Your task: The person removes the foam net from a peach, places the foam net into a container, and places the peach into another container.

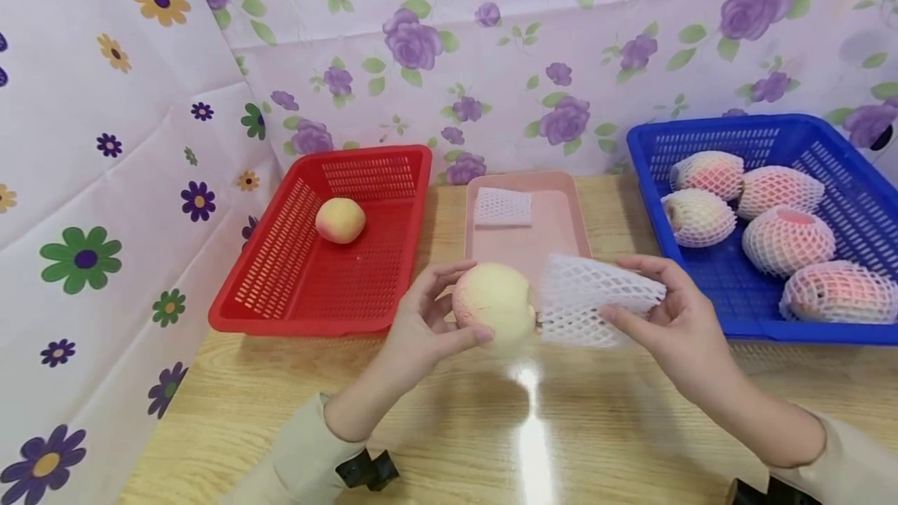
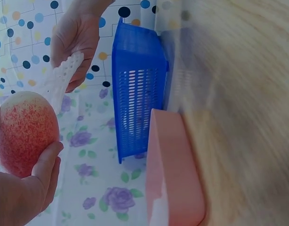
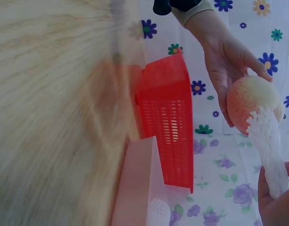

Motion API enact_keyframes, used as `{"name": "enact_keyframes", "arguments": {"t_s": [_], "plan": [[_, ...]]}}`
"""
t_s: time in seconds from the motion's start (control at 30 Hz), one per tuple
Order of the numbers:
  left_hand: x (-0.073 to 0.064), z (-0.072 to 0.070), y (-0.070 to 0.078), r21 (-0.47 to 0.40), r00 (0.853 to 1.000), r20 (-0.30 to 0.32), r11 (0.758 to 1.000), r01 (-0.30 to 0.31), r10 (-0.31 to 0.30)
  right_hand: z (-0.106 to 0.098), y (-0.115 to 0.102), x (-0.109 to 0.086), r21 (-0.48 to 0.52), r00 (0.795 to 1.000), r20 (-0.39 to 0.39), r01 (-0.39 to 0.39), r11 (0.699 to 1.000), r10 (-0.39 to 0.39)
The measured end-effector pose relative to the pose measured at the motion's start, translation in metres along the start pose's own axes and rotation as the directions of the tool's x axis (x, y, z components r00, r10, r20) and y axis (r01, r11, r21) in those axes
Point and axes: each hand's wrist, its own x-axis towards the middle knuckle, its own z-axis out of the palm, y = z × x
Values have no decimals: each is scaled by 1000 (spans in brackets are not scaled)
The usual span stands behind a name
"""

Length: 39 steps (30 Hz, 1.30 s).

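Note:
My left hand (image 1: 428,318) grips a pale yellow and pink peach (image 1: 493,304), thumb in front and fingers curled behind. Across from it, my right hand (image 1: 677,318) pinches a white foam net sleeve (image 1: 596,298) between thumb and fingers. The sleeve's wide end faces the peach; in the right wrist view the edge of the net (image 3: 267,136) overlaps the peach (image 3: 252,101), though whether they touch I cannot tell. Both are held above the table, in front of a pink tray (image 1: 554,244). Red speckles cover the side of the peach (image 2: 24,132) in the left wrist view.
A red basket (image 1: 330,318) at left holds one bare peach (image 1: 341,220). In the tray lies a folded foam net (image 1: 503,207). At right, a blue basket (image 1: 744,330) contains several net-wrapped peaches (image 1: 789,240). Flowered cloth (image 1: 505,100) hangs behind the wooden table (image 1: 449,419).

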Motion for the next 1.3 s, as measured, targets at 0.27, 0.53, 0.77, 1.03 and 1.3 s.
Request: {"name": "enact_keyframes", "arguments": {"t_s": [0.27, 0.53, 0.77, 1.03, 1.3], "plan": [[8, -14, 32, 129, 998, -61, 991, 16, -8, -1, -16, 23, 70, 994, -97, -33, 997, 39], [22, -32, 57, 204, 994, -107, 979, -2, 24, 6, -26, 45, 136, 991, -126, -17, 991, 34], [44, -52, 74, 392, 991, -136, 919, 49, 5, 12, -27, 66, 164, 989, -135, -35, 986, 58], [70, -76, 77, 461, 974, -224, 883, 93, 14, 17, -19, 92, 80, 993, -116, -5, 997, 14], [101, -101, 78, 477, 936, -348, 868, 137, 44, 31, -3, 124, 16, 988, -148, -29, 999, 31]]}}
